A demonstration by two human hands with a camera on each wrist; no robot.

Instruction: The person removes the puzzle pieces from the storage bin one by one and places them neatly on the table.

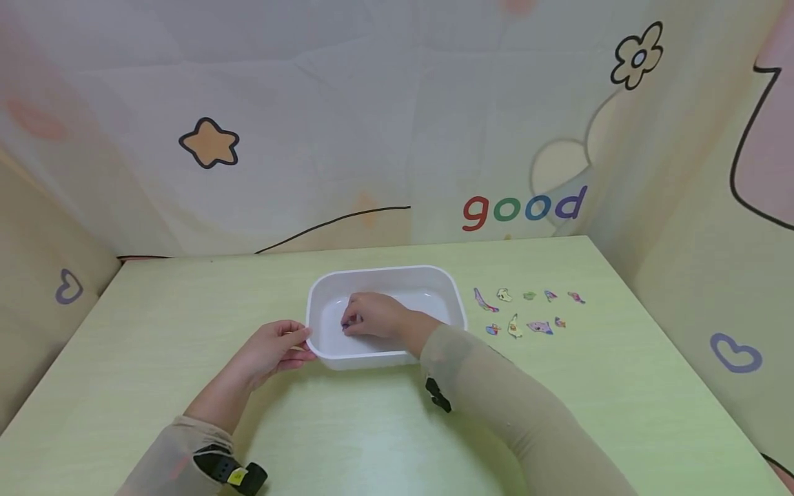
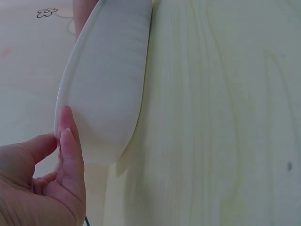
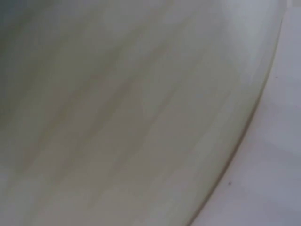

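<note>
A white plastic basin (image 1: 389, 362) with rounded corners sits on the table. My left hand (image 1: 279, 348) pinches its near left rim; in the left wrist view the thumb presses on one side of the rim and the fingers (image 2: 70, 155) lie against the outer wall. Inside the basin, my right hand (image 1: 375, 315) is low over the floor, its thumb and fingertips pinching a small dark piece (image 1: 345, 325), mostly hidden by the fingers. The right wrist view shows only pale surfaces and a curved edge, without the hand.
Right of the basin, several small colourful cut-out pieces lie in two rows, among them a purple piece (image 1: 540, 327), a long curved piece (image 1: 485, 301) and a green piece (image 1: 529, 295). The pale green wood-grain table (image 1: 347, 427) meets a printed cloth backdrop (image 1: 347, 138) behind and at both sides.
</note>
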